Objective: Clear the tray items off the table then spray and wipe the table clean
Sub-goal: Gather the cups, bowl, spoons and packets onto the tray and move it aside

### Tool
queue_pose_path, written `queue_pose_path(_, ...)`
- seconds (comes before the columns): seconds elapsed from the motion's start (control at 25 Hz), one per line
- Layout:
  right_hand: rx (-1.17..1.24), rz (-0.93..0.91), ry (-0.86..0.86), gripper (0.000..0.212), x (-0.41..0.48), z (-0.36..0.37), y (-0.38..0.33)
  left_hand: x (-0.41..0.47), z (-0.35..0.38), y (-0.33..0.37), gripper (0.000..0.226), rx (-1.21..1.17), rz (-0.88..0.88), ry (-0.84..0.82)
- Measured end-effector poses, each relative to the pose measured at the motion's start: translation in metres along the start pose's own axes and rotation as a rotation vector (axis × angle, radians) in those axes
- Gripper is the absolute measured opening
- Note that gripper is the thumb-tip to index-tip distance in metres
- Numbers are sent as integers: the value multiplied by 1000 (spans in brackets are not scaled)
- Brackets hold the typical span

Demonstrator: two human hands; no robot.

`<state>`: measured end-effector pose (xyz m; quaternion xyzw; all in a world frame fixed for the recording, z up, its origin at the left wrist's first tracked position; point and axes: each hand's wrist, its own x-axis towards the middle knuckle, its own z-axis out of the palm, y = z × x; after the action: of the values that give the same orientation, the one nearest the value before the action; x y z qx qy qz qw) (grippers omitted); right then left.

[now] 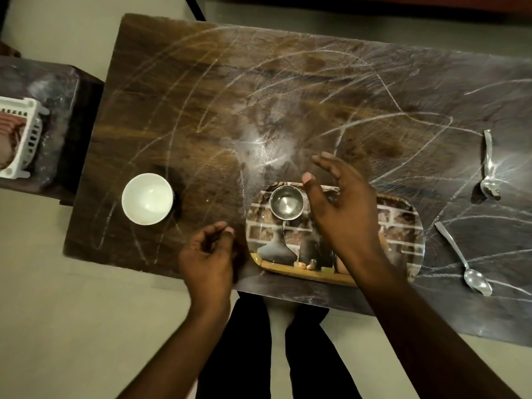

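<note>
A printed tray [403, 226] lies at the near edge of the scratched wooden table [201, 96]. A small steel bowl [286, 203] stands on the tray's far left part. My right hand [342, 203] hovers over the tray just right of the steel bowl, fingers spread and relaxed, holding nothing. My left hand [208, 254] sits at the table's near edge beside the tray's left end, fingers loosely curled and empty. A white bowl [147, 198] stands on the table to the left. Two steel spoons lie right of the tray, one far [489, 168], one near [466, 263].
A white plastic basket [20, 136] sits on a lower dark stool at the far left. My legs show below the table's near edge. Pale floor surrounds the table.
</note>
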<state>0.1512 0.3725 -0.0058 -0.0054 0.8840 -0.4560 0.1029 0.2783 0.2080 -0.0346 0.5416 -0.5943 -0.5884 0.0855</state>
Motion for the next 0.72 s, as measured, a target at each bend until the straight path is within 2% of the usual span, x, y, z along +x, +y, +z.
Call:
queue_pose_path(0.12, 58, -137, -76, 37, 7, 44, -34, 43, -42, 30, 17, 106, 193, 119)
queue_pose_path(0.2, 119, -172, -160, 39, 8, 81, -51, 80, -66, 39, 30, 135, 253, 215)
queue_pose_path(0.32, 128, -99, -341, 53, 7, 132, -71, 125, -91, 39, 57, 155, 230, 272)
queue_pose_path(0.4, 112, -45, -455, 63, 5, 163, -80, 141, -100, 36, 62, 136, 159, 225)
queue_pose_path(0.6, 74, 116, -643, 74, -8, 224, -85, 158, -107, 27, 32, 83, -51, 71)
queue_pose_path(0.72, 125, 159, -666, 60, -12, 238, -81, 162, -112, 25, 15, 48, -85, 59)
